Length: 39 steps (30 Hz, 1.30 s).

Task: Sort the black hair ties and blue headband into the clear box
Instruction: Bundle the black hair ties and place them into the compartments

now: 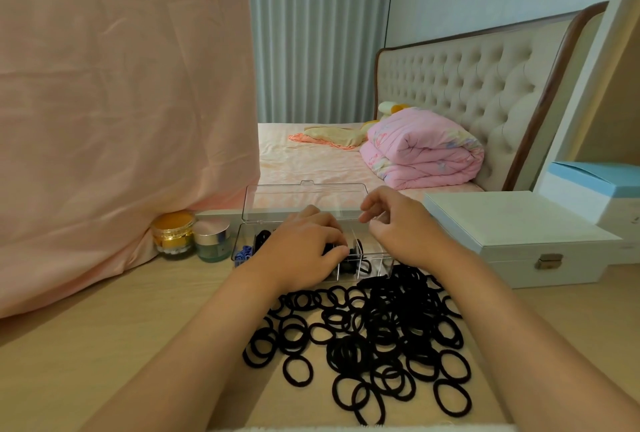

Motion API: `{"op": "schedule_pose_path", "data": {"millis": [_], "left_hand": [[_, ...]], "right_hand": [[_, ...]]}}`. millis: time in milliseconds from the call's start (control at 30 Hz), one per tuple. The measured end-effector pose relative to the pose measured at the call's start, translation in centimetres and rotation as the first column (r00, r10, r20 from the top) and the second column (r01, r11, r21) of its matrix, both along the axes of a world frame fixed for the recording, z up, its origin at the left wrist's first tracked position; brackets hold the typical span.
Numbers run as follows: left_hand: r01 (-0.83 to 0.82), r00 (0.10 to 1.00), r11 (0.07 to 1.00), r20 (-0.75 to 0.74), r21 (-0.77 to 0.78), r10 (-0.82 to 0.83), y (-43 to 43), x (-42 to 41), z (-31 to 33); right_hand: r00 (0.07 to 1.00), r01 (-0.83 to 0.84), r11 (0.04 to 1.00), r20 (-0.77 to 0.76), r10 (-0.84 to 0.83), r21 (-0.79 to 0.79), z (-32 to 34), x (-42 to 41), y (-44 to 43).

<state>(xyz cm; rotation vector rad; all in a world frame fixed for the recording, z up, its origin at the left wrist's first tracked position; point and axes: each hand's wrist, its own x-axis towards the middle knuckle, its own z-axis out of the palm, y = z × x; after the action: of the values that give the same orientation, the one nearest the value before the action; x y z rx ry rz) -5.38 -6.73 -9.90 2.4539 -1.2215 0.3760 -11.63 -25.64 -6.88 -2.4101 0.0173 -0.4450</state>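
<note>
A pile of several black hair ties (374,334) lies spread on the wooden table in front of me. Behind it stands the clear box (379,263), lid raised, split into compartments. The blue headband (244,253) sits in its leftmost compartment, and black ties (261,237) fill the one beside it. My left hand (304,244) reaches over the middle of the box, its curled fingers gripping a bunch of black hair ties down in a compartment. My right hand (398,227) hovers over the right end of the box, fingers loosely bent, holding nothing that I can see.
Two cosmetic jars, one gold (173,232) and one silver-lidded (213,237), stand left of the box against a pink cloth (121,102). A white case with a latch (519,237) sits at the right. A bed lies beyond the table.
</note>
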Motion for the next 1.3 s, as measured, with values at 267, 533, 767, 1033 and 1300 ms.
{"op": "schedule_pose_path", "data": {"millis": [267,533,767,1033,1300], "left_hand": [[-0.06,0.986,0.987,-0.161,-0.151,0.036,1.0,-0.1,1.4],[-0.145,0.987,0.987,-0.086,-0.062,0.139,4.3,-3.5,2.5],[-0.179,0.934,0.93,-0.243,0.32,0.263,8.7,-6.1,2.8],[-0.209,0.885,0.879,-0.3,0.428,0.356,10.6,-6.0,2.8],[-0.204,0.9,0.903,-0.291,0.377,0.325,10.0,-5.7,0.9]], "right_hand": [[0.993,-0.08,0.963,-0.107,0.054,-0.258,0.8,-0.4,1.0],[0.993,-0.116,0.956,-0.038,0.11,-0.268,3.1,-1.9,3.1],[0.896,-0.396,0.857,-0.343,0.282,-0.33,3.0,-4.7,6.1],[0.899,-0.408,0.785,-0.357,0.255,-0.467,-1.3,-5.7,8.9],[0.875,-0.447,0.719,-0.428,0.227,-0.532,-2.3,-4.8,10.1]]}}
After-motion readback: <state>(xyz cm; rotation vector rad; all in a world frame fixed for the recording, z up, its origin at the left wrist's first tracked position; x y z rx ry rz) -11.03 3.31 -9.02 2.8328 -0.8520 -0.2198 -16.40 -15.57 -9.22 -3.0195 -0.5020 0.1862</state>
